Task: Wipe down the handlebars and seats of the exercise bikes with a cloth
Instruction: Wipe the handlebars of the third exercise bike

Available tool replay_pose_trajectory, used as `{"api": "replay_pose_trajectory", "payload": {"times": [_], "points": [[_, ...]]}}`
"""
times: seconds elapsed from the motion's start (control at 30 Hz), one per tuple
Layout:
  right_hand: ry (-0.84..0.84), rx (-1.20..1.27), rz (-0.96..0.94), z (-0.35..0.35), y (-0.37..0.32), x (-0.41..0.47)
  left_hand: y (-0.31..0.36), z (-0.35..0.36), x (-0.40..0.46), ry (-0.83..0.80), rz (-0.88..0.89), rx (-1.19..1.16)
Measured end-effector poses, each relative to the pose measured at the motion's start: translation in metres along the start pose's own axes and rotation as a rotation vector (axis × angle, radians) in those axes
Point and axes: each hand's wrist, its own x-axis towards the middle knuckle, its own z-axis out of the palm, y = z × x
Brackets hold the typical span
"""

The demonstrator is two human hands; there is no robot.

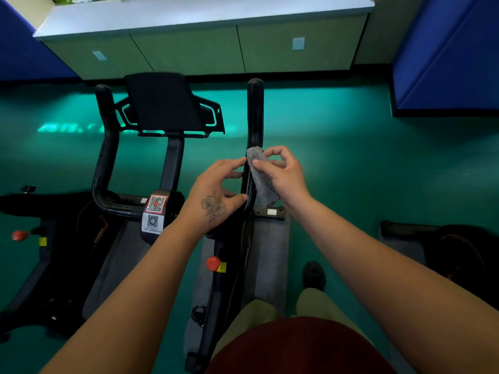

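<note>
So the grey cloth is lying against the right-hand bar of the handlebar, draped along its right side partway up, with the bar's rounded black tip poking out beyond it. The bar's long axis is running straight away from the person, and the cloth is hanging along that same line, so I'm guessing the next wipe needs to slide up toward the tip or back down toward the bend. The right hand is the nearer one: its grip is pinching the cloth between thumb and fingertips, right at the bar. The left hand is sitting on the other side of the same bar, fingers loosely curved against it; can't tell if it's actually clamping on. The cloth is looking nubby and soft, like terry; the bar is looking smooth, tubular, matte black. Left of that bar there's the flat black console, then the other bar, all over a green floor.
</note>
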Motion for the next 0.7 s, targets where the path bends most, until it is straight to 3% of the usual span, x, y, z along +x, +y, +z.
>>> {"api": "replay_pose_trajectory", "payload": {"times": [0.3, 0.7], "points": [[-0.07, 0.031, 0.06, -0.002, 0.032, -0.044, -0.001, 0.001, -0.009, -0.03, -0.003, -0.002], [-0.028, -0.045, 0.002, 0.003, 0.017, -0.033, -0.007, -0.011, -0.023, -0.08, 0.033, 0.122]]}}
